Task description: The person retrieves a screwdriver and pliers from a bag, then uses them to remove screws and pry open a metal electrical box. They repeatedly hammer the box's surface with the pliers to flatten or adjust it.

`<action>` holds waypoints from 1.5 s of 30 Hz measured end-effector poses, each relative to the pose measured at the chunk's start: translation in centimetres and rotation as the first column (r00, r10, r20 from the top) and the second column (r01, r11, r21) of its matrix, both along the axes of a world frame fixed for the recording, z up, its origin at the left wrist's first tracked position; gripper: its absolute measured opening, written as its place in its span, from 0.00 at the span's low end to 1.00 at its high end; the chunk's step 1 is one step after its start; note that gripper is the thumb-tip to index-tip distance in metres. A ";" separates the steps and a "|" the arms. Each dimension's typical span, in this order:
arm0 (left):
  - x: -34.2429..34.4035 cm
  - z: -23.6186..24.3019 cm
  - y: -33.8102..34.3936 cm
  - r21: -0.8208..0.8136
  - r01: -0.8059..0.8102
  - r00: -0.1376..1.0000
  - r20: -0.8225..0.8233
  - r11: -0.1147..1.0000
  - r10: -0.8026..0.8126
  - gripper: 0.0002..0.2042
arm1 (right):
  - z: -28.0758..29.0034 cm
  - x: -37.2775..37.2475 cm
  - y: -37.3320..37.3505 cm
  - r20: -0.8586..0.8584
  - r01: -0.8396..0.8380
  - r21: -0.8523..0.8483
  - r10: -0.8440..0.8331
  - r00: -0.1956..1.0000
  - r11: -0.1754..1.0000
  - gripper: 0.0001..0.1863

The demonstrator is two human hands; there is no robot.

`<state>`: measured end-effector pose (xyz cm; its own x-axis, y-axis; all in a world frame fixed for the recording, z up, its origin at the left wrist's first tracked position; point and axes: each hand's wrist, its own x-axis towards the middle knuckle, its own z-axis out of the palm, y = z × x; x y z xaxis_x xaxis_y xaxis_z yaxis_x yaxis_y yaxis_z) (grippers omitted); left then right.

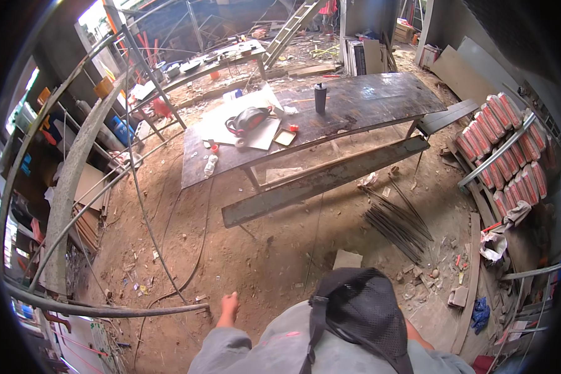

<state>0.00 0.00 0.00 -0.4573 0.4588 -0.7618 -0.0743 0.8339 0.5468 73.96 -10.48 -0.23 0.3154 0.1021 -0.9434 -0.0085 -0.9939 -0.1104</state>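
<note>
My left hand (pixel 229 305) is at the lower middle, low over the dirt floor. Its fingers look curled in, and I see nothing in them. Close to its left is the end of a grey pole (pixel 168 310), apart from the hand. My right forearm (pixel 419 333) shows only as a short strip beside a black mesh bag (pixel 361 311) worn on my front. The bag hides the right hand. Ahead, a long metal bench (pixel 324 181) stands along the near side of a dark table (pixel 368 100).
The table holds a black bottle (pixel 320 98), a grey and red bag (pixel 248 121) and a small clear bottle (pixel 210 164). Steel rods (pixel 396 227) and rubble lie right of centre. Stacked red-and-white sacks (pixel 495 140) stand at the right. A cable (pixel 202 249) crosses the floor.
</note>
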 end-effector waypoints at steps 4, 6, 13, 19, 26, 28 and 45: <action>-2.1 -1.0 -6.1 -0.108 -0.320 0.931 0.151 0.941 0.333 0.17 | -0.4 0.2 6.8 0.012 -0.170 0.026 0.170 0.985 0.985 0.13; -1.0 -1.2 -9.8 -0.283 -0.344 0.922 0.077 0.895 0.379 0.18 | -0.2 0.1 7.4 0.012 -0.199 -0.005 0.199 0.980 0.980 0.11; 1.1 -3.6 -6.7 -0.410 0.497 0.839 0.002 0.765 -0.544 0.25 | 0.3 -3.9 21.8 0.023 -0.309 0.157 0.309 0.951 0.938 0.12; 3.7 -4.9 17.0 -0.265 0.517 0.823 -0.107 0.814 -0.557 0.22 | -0.6 -4.5 33.5 -0.024 -0.122 0.270 0.133 0.991 0.955 0.12; 6.6 2.5 50.2 0.362 0.301 0.941 -0.264 0.882 -0.213 0.14 | -2.2 -2.9 42.0 0.015 -0.032 0.145 0.030 0.999 0.989 0.10; 5.6 4.6 55.9 0.352 0.250 0.964 -0.174 0.902 -0.199 0.19 | -1.4 -3.7 45.6 0.029 -0.106 0.149 0.103 0.994 0.983 0.10; -0.6 -2.2 94.8 -0.058 0.820 0.404 -0.647 0.569 -0.647 0.28 | 4.3 -12.5 52.9 0.205 -0.019 0.197 -0.022 0.979 0.980 0.08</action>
<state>-0.62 94.79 -2.22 -0.1172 0.9435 -0.3100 0.8757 0.2455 0.4158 61.43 42.43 4.05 0.5001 0.2785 -0.8200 0.0332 -0.9523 -0.3032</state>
